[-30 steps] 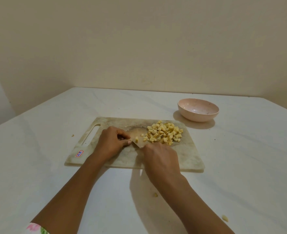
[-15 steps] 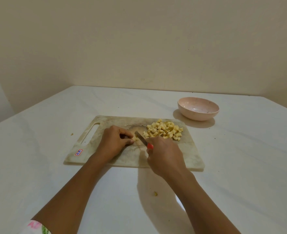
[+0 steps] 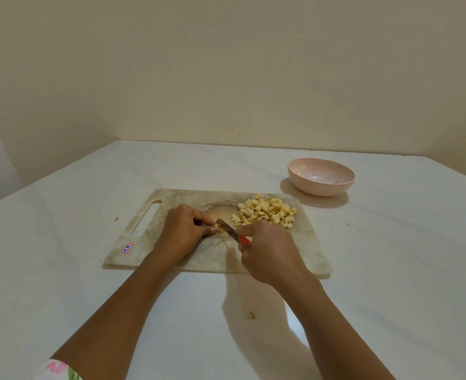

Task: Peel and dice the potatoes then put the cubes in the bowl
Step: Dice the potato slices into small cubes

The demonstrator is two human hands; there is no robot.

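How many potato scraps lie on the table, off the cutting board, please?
2: the left scrap beside the handle end of the cutting board; the near scrap in front of it. Others may be hidden.

Pink bowl (image 3: pixel 321 176), marbled board (image 3: pixel 305 248), red-handled knife (image 3: pixel 233 233)

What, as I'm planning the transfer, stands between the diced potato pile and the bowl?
Nothing visible does. The potato cubes sit at the far right of the cutting board, and only bare table separates that corner from the bowl.
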